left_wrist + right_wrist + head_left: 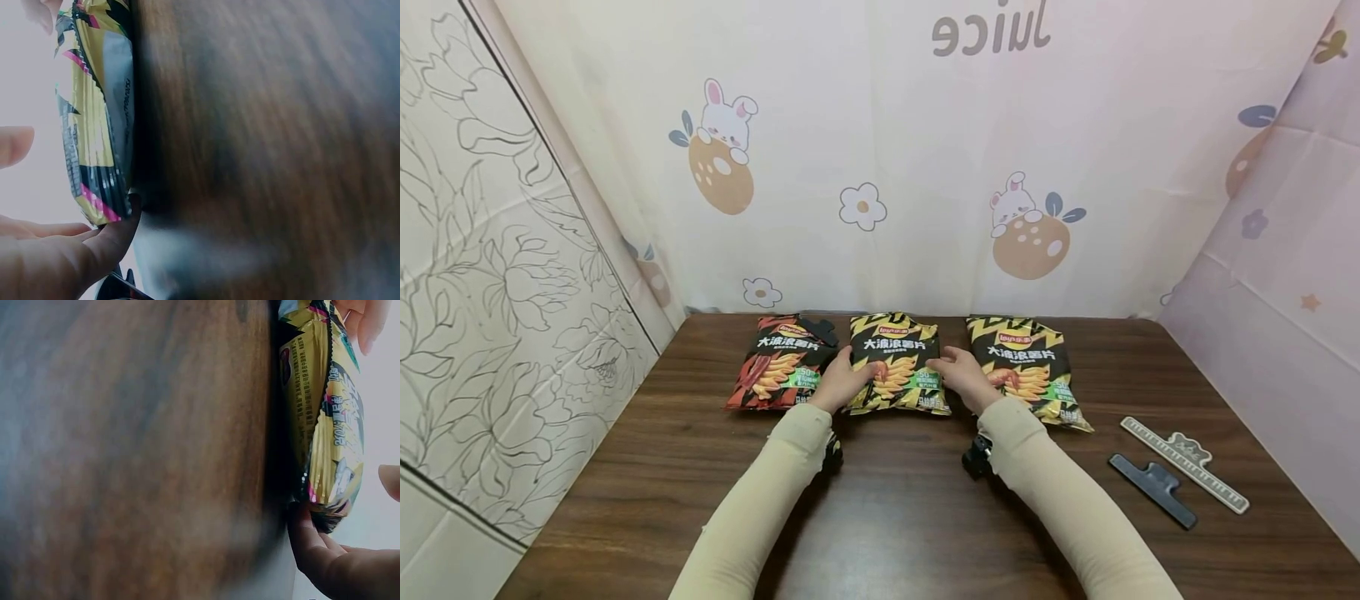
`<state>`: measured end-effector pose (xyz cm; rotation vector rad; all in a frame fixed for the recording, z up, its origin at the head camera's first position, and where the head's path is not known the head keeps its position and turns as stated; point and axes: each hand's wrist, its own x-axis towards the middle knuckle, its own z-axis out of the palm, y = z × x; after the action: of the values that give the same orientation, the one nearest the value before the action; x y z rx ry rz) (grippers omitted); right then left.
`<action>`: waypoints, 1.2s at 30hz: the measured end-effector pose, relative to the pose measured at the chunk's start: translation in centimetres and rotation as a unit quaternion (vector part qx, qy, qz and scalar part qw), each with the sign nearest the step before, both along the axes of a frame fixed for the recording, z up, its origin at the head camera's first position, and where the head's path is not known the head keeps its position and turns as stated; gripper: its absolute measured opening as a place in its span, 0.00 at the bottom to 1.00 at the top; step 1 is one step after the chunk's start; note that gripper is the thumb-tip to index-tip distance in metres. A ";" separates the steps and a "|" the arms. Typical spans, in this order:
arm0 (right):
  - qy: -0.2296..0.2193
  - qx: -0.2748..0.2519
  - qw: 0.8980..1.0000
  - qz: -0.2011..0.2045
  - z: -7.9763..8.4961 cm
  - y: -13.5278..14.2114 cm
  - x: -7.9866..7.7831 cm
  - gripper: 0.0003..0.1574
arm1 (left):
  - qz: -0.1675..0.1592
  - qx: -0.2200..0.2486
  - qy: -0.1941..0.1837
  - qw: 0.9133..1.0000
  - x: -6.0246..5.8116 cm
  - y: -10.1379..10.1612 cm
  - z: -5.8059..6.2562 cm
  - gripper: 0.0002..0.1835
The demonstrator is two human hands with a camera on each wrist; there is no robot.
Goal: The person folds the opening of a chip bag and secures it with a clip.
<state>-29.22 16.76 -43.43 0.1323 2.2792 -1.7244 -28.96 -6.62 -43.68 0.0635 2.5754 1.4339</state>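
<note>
A black and yellow chip bag (895, 346) lies flat on the table between both hands. My left hand (842, 382) touches its left edge with the fingers, and the thumb reaches over the front. In the left wrist view, a gap shows between that thumb (15, 145) and the bag. At the right edge my right hand (964, 377) touches the same bag. The right wrist view shows its fingers (315, 553) against the bag's corner, with the thumb (390, 480) apart from the bag.
To the left lies a red and black chip bag (778, 367) with a black clip (818, 331) at its top right. Another yellow and black chip bag (1026, 358) lies to the right. A whitish sealing clip (1187, 462) and a dark grey clip (1152, 490) lie near the table's right side.
</note>
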 end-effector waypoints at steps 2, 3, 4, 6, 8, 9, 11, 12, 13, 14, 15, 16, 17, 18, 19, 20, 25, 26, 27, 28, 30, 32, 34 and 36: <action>-0.003 0.001 1.000 0.003 -0.1 0.0 -0.1 0.46 | 0.004 0.007 -0.005 1.000 0.0 0.0 0.1 0.44; -0.004 0.002 1.000 0.004 -0.1 0.0 -0.2 0.45 | 0.005 0.010 -0.007 1.000 -0.1 0.0 0.1 0.44; -0.005 0.003 1.000 0.005 -0.1 0.0 -0.2 0.45 | 0.007 0.014 -0.008 1.000 -0.1 0.0 0.1 0.44; -0.008 0.003 1.000 0.005 -0.1 0.1 -0.3 0.45 | 0.009 0.017 -0.008 1.000 -0.2 0.0 0.1 0.43; -0.012 0.002 1.000 0.005 -0.1 0.1 -0.4 0.45 | 0.010 0.020 -0.008 1.000 -0.3 0.0 0.1 0.42; -0.014 0.000 1.000 0.005 -0.1 0.1 -0.5 0.45 | 0.010 0.021 -0.007 1.000 -0.3 0.0 0.1 0.42; -0.018 -0.002 1.000 0.005 -0.1 0.2 -0.5 0.44 | 0.009 0.023 -0.006 1.000 -0.3 0.0 0.1 0.42; -0.019 -0.003 1.000 0.005 0.0 0.2 -0.6 0.44 | 0.009 0.025 -0.006 1.000 -0.3 -0.1 0.1 0.42; -0.021 -0.005 1.000 0.004 0.0 0.2 -0.6 0.44 | 0.009 0.027 -0.006 1.000 -0.2 -0.1 0.2 0.42; -0.023 -0.006 1.000 0.002 0.0 0.2 -0.6 0.44 | 0.009 0.029 -0.005 1.000 -0.2 -0.1 0.2 0.42; -0.023 -0.009 1.000 0.002 0.0 0.3 -0.6 0.44 | 0.010 0.031 -0.004 0.999 -0.1 -0.1 0.2 0.42; -0.022 -0.008 1.000 0.003 0.1 0.3 -0.6 0.44 | 0.011 0.034 -0.004 0.999 -0.1 -0.1 0.3 0.42; -0.023 -0.009 1.000 0.002 0.1 0.3 -0.6 0.44 | 0.012 0.036 -0.004 0.999 -0.1 -0.1 0.3 0.42; -0.024 -0.010 1.000 0.001 0.2 0.3 -0.6 0.44 | 0.013 0.038 -0.003 0.999 0.0 -0.1 0.3 0.42; -0.025 -0.011 1.000 0.000 0.3 0.3 -0.6 0.44 | 0.014 0.040 -0.002 0.999 0.0 -0.1 0.3 0.42; -0.024 -0.011 1.000 0.001 0.4 0.3 -0.6 0.44 | 0.014 0.042 -0.001 0.999 0.0 -0.1 0.3 0.43; -0.026 -0.010 1.000 -0.002 0.6 0.5 -0.5 0.43 | 0.016 0.057 0.001 0.998 0.2 -0.1 0.4 0.43; -0.026 -0.010 1.000 -0.001 0.6 0.5 -0.6 0.43 | 0.015 0.060 0.002 0.998 0.2 -0.1 0.5 0.43; -0.026 -0.010 1.000 -0.001 0.6 0.6 -0.6 0.43 | 0.016 0.064 0.003 0.998 0.3 -0.1 0.5 0.43; -0.025 -0.010 1.000 -0.001 0.6 0.6 -0.5 0.43 | 0.016 0.066 0.004 0.998 0.3 -0.1 0.6 0.43; -0.024 -0.009 1.000 -0.001 0.7 0.7 -0.5 0.43 | 0.016 0.071 0.005 0.997 0.4 -0.1 0.6 0.43; -0.021 -0.005 1.000 0.001 0.7 0.7 -0.4 0.43 | 0.016 0.073 0.008 0.997 0.5 -0.1 0.7 0.42; -0.020 -0.004 1.000 0.001 0.8 0.7 -0.4 0.43 | 0.016 0.073 0.010 0.997 0.7 -0.1 0.8 0.43; -0.019 -0.002 1.000 0.002 0.8 0.8 -0.3 0.43 | 0.017 0.071 0.014 0.997 0.8 -0.1 0.8 0.43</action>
<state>-29.54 17.54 -42.60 0.1589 2.2474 -1.7110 -28.11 -6.72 -42.83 0.0611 2.5034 1.6378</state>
